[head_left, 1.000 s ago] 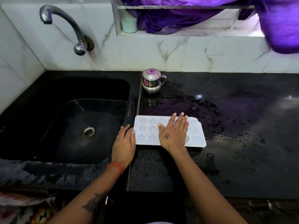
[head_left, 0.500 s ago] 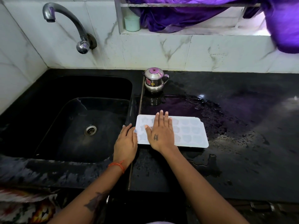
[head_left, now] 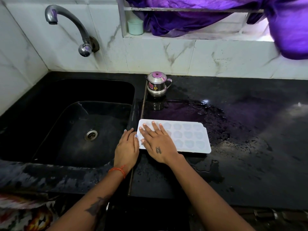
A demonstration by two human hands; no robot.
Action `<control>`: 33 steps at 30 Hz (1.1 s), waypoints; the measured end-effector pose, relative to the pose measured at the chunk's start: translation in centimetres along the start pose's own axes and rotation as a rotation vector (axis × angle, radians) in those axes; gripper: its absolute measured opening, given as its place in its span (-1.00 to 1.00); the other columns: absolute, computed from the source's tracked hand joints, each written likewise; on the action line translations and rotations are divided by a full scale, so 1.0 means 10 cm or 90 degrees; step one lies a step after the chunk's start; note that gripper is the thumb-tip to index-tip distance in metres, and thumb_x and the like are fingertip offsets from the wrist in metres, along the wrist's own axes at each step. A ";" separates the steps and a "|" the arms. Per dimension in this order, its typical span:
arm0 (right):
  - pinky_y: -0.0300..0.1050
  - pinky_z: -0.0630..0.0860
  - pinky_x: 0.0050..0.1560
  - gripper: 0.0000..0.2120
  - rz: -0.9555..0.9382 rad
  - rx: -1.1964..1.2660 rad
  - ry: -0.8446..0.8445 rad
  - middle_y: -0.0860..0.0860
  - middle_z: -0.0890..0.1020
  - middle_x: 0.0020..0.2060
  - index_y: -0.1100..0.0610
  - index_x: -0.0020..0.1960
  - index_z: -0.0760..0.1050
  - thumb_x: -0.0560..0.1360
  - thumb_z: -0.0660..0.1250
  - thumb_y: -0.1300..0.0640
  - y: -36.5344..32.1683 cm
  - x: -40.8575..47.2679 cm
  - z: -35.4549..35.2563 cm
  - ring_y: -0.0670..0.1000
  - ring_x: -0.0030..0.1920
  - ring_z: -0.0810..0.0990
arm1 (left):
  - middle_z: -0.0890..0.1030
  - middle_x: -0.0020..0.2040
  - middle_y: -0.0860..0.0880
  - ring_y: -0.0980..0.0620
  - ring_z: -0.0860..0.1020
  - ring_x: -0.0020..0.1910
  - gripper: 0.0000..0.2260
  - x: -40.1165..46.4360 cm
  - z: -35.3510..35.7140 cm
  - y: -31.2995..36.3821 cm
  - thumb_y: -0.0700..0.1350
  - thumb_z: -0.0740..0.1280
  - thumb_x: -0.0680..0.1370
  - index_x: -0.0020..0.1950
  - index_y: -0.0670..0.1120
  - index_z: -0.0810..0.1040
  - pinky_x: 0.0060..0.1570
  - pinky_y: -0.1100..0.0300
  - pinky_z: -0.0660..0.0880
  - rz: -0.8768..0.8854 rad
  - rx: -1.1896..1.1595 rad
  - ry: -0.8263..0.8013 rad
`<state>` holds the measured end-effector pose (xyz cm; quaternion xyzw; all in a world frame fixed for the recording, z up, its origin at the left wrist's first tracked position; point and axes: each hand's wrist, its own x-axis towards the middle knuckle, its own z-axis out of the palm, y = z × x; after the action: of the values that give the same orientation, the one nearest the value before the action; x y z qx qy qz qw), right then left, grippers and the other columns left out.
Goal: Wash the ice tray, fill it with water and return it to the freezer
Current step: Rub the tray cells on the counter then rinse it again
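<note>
Ice tray [head_left: 186,137] lies flat on the wet counter [head_left: 250,164], beside the sink [head_left: 70,124]. My right hand [head_left: 156,144] presses it open-palmed; left hand [head_left: 127,147], fingers relaxed, braces its sink-side edge, likely stopping sliding.

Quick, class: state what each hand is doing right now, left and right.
Left hand: open, flat on the black counter beside the white plastic ice tray, holding nothing.
Right hand: open, palm flat on the tray's left end, gripping nothing.
</note>
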<state>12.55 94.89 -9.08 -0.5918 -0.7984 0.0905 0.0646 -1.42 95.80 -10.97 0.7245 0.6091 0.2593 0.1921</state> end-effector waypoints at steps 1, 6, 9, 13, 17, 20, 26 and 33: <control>0.00 -0.25 0.51 -0.27 -0.010 0.003 0.005 -0.03 0.06 0.54 0.01 0.55 -0.01 0.44 -0.42 -0.17 0.01 -0.02 0.00 0.09 0.54 -0.11 | 0.38 0.43 -0.05 0.00 0.19 0.49 -0.66 0.00 0.00 0.00 -0.10 0.03 0.65 0.34 -0.12 0.44 0.39 0.21 0.14 -0.001 -0.001 -0.001; 0.02 -0.04 0.50 -0.46 -0.028 0.019 0.037 -0.02 0.31 0.46 -0.02 0.49 0.22 0.58 -0.20 -0.10 0.01 -0.17 0.00 0.12 0.51 0.14 | 0.38 0.43 -0.03 0.01 0.19 0.49 -0.67 -0.01 -0.01 0.01 -0.09 0.03 0.65 0.33 -0.11 0.45 0.39 0.20 0.15 -0.008 -0.005 0.000; 0.12 0.25 0.40 -0.56 -0.010 -0.032 0.089 -0.03 0.48 0.35 -0.04 0.38 0.40 0.58 -0.04 -0.04 0.03 -0.28 0.07 0.11 0.39 0.39 | 0.39 0.42 -0.04 0.00 0.20 0.49 -0.67 -0.01 -0.01 0.02 -0.10 0.03 0.65 0.31 -0.11 0.47 0.39 0.16 0.17 -0.005 -0.011 0.003; 0.17 0.21 0.43 -0.57 0.001 -0.066 0.122 -0.02 0.50 0.33 -0.03 0.37 0.41 0.58 -0.01 -0.04 0.10 -0.39 0.10 0.11 0.38 0.41 | 0.39 0.42 -0.04 0.00 0.20 0.49 -0.67 -0.02 -0.02 0.02 -0.10 0.03 0.65 0.31 -0.12 0.47 0.39 0.15 0.17 -0.009 -0.013 0.001; 0.16 0.04 0.39 -0.56 0.068 -0.076 0.138 0.07 0.49 0.34 -0.03 0.38 0.41 0.58 -0.01 -0.07 0.18 -0.49 0.09 0.17 0.40 0.37 | 0.39 0.42 -0.05 0.00 0.20 0.48 -0.66 -0.01 -0.02 0.02 -0.09 0.03 0.65 0.31 -0.12 0.47 0.39 0.14 0.18 -0.007 -0.013 0.003; 0.19 -0.03 0.40 -0.54 0.113 -0.067 0.156 0.11 0.40 0.40 -0.02 0.41 0.37 0.60 -0.03 -0.11 0.25 -0.59 0.09 0.19 0.45 0.28 | 0.39 0.42 -0.05 -0.01 0.19 0.49 -0.66 -0.02 -0.01 0.01 -0.08 0.02 0.65 0.32 -0.12 0.46 0.40 0.14 0.16 -0.006 -0.016 0.000; 0.15 -0.36 0.43 -0.36 0.211 -0.023 0.188 0.06 0.08 0.53 0.00 0.51 0.17 0.57 -0.30 -0.24 0.31 -0.70 0.09 0.14 0.52 -0.13 | 0.41 0.40 -0.11 -0.05 0.19 0.49 -0.67 -0.04 -0.02 0.02 -0.10 0.03 0.66 0.30 -0.16 0.48 0.43 0.16 0.10 0.011 -0.033 0.012; 0.11 -0.56 0.34 -0.19 0.366 0.064 0.165 0.05 -0.33 0.50 -0.04 0.54 -0.04 0.41 -0.39 -0.40 0.37 -0.74 0.04 0.13 0.41 -0.55 | 0.40 0.41 -0.10 -0.03 0.20 0.48 -0.66 -0.05 -0.04 0.03 -0.09 0.03 0.66 0.34 -0.14 0.44 0.43 0.18 0.08 0.014 -0.046 0.002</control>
<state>18.04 88.84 -10.23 -0.7960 -0.5777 0.0684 0.1670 -1.45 95.28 -10.56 0.7233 0.5918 0.2839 0.2144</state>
